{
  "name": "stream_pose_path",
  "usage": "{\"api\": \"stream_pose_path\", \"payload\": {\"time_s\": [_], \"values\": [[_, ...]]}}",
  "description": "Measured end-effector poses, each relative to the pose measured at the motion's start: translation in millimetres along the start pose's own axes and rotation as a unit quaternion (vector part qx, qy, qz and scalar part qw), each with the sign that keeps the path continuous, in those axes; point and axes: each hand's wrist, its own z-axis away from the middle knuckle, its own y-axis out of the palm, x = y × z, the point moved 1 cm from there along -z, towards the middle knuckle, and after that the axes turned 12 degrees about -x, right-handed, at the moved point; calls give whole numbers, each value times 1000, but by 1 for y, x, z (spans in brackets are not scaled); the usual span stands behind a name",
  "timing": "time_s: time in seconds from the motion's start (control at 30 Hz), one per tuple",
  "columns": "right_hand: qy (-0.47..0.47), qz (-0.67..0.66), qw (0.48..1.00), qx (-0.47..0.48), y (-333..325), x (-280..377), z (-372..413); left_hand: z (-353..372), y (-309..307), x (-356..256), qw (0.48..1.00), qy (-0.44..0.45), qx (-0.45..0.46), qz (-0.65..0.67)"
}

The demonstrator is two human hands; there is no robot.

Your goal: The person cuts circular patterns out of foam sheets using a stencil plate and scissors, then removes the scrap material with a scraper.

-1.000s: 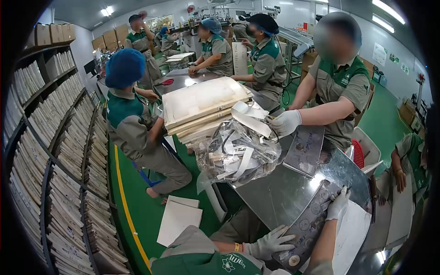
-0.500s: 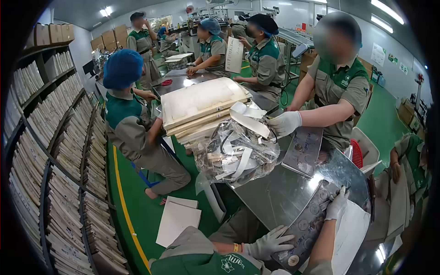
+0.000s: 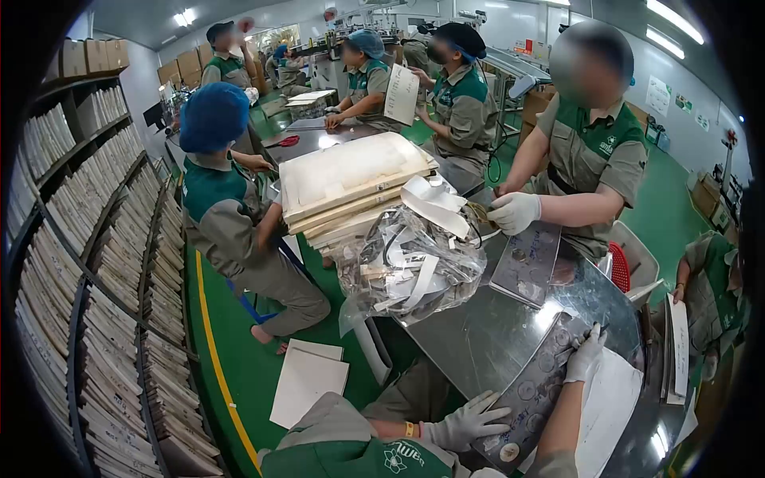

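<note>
A dark grey board (image 3: 530, 394) with round marks and handwriting lies slanted on the metal table in front of me. My left hand (image 3: 468, 422), in a whitish glove, rests on its lower left edge with fingers spread. Near the board's upper right end is my right hand (image 3: 586, 356), also gloved, its fingers bent together; what they pinch is too small to make out. White sheets (image 3: 610, 406) lie beneath and to the right of the board.
The metal table (image 3: 454, 342) carries a clear bag of scraps (image 3: 414, 263), stacked pale boards (image 3: 355, 175) and another dark board (image 3: 527, 263). Several co-workers sit or stand around it. Shelves of upright boards (image 3: 103, 263) line the left; white boards (image 3: 309, 382) lie below.
My hands and board look unchanged. The gloved co-worker's hand at the right has drawn back from the bag. The far-right co-worker now holds boards upright; a farther one has tilted a white sheet.
</note>
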Motion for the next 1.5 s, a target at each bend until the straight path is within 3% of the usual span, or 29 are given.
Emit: {"api": "stream_pose_path", "payload": {"time_s": [0.23,0.37,1.5], "values": [[7,-12,1000,-4,1,0,1,-2,-4,-1,999,-1,30,-16],[5,-13,1000,-7,2,3,4,0,2,0,1000,1,-9,1],[22,-32,999,1,1,-2,-3,-1,-2,0,1000,2,17,-21]]}}
